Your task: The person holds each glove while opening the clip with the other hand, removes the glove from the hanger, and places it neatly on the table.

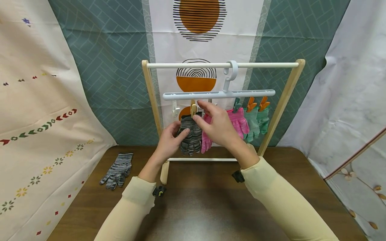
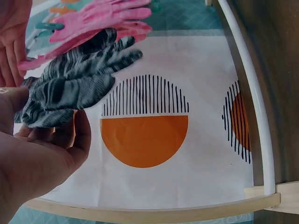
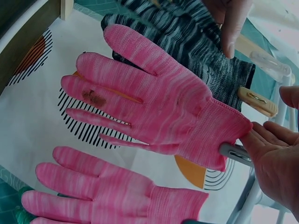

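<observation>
- Left grip (image 1: 169, 143) pinches dark striped glove (image 1: 191, 139) below yellow clip (image 1: 193, 111), under hanger (image 1: 196, 96); right grip (image 1: 221, 125) wide, beside clip
- Risks: shallow clip bite could drop glove; left tug could swing hanger

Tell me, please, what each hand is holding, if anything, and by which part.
The left hand pinches the hanging dark glove by its side near the cuff; the right hand appears to hold nothing.
</observation>
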`<action>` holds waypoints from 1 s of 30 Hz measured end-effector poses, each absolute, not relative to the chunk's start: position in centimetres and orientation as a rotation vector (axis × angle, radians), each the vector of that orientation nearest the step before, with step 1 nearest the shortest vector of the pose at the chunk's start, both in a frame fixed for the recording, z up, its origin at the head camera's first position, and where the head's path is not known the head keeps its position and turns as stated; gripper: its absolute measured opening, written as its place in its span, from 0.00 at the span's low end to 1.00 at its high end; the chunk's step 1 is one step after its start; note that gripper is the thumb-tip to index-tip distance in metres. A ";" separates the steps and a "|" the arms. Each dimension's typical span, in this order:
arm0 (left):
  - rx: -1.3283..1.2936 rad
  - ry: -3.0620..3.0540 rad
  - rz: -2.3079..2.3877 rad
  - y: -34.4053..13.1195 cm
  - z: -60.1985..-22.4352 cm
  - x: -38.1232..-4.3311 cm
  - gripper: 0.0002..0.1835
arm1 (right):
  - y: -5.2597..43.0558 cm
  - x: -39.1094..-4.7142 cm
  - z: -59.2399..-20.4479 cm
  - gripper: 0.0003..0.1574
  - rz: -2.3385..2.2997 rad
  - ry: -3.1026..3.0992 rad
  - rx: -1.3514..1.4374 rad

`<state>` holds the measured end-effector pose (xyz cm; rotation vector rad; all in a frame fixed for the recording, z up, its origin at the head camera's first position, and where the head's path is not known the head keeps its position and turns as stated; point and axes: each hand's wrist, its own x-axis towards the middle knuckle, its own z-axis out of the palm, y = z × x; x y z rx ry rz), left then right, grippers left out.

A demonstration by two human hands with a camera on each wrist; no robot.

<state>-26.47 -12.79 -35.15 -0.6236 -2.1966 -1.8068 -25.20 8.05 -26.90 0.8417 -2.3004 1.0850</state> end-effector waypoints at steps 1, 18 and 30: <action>-0.630 -2.191 -1.822 -12.8 -35.1 -26.4 0.20 | 8.0 -25.3 -26.9 0.35 1.094 -2.301 0.842; -0.661 -2.154 -2.201 -12.7 -34.5 -25.1 0.22 | 7.5 -25.6 -26.3 0.29 1.257 -2.305 0.873; -0.720 -2.130 -2.283 -12.8 -34.2 -24.5 0.22 | 7.3 -25.3 -25.7 0.27 1.294 -2.365 0.850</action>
